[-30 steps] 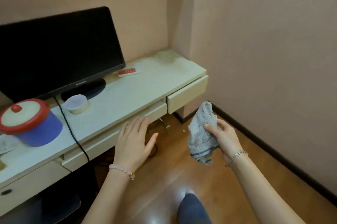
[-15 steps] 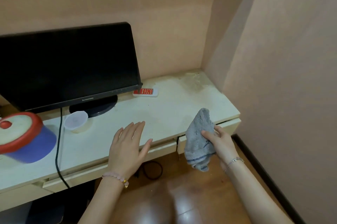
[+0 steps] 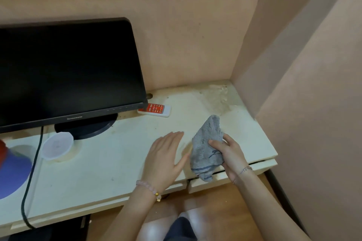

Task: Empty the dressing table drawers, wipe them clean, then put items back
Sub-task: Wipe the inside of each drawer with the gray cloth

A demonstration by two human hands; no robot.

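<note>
Right grip (image 3: 230,155) is curled tight around a bunched grey cloth (image 3: 204,148), whose striped end dangles just below it, over the drawer (image 3: 260,168) front. Left grip (image 3: 164,159) sits right beside the cloth, fingers straight, flat over the desk (image 3: 109,164), holding nothing. The remote (image 3: 154,109) lies well beyond both.

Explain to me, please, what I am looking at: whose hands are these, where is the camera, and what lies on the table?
No machine here: a person wears one camera on the head, so it looks down at that person's own hands. The left hand is open and flat above the table. The right hand grips a grey cloth. On the table are a black monitor, a red and white remote, a small plastic cup and a blue pot with a red lid. The drawer under the top looks closed.
</note>
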